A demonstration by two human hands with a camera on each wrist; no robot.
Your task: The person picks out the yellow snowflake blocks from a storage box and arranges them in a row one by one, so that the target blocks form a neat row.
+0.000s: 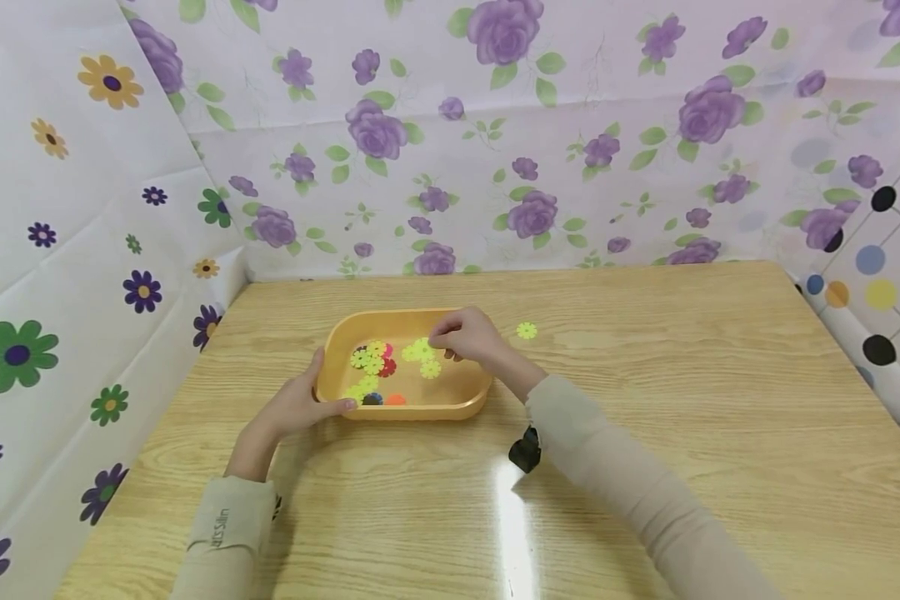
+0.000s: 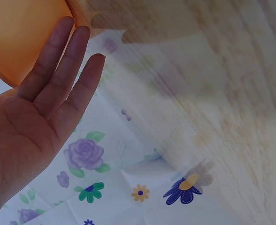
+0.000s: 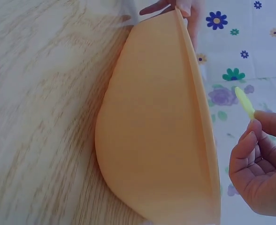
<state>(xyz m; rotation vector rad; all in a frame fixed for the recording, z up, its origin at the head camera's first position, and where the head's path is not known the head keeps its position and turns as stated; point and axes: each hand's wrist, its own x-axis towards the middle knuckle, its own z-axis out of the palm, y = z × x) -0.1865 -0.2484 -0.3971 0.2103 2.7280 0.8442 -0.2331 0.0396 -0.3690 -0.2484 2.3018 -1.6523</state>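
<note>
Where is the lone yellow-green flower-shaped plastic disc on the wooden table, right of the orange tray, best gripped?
Probably at its toothed rim, pinched from above. The yellow-green flower-shaped plastic disc lies flat on the wooden table, apart from the orange plastic tray, so only its edge offers purchase.

The pale wood-grain desk (image 1: 645,400) is looking smooth and lightly glossy, throwing back a bright streak of light near the front. The shallow orange plastic tray (image 1: 408,408) is showing a smooth, satiny matt wall. The small flower-shaped plastic discs (image 1: 420,352) inside are looking matt. The flower-printed sheeting (image 1: 495,150) behind is appearing thin, creased and faintly shiny.
</note>
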